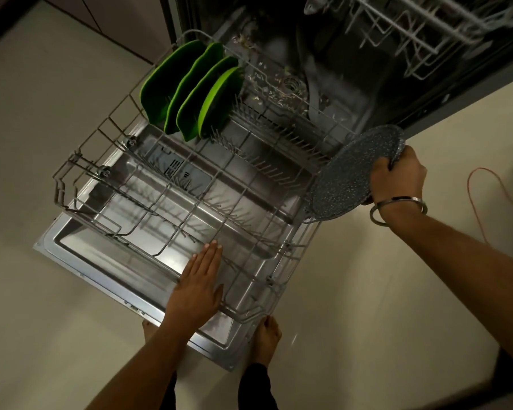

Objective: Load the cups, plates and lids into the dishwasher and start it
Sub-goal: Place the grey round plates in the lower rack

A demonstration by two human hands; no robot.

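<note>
The dishwasher stands open with its lower wire rack pulled out over the lowered steel door. Several green plates stand upright in the rack's far left rows. My right hand grips the far edge of a round grey speckled plate, which hangs tilted just beyond the rack's right side. My left hand lies flat with straight fingers on the rack's near front rim. The rest of the lower rack holds nothing.
The upper rack is visible at the top right inside the dark tub. Pale floor tiles surround the door. A thin orange cord lies on the floor at the right. My bare feet stand at the door's near edge.
</note>
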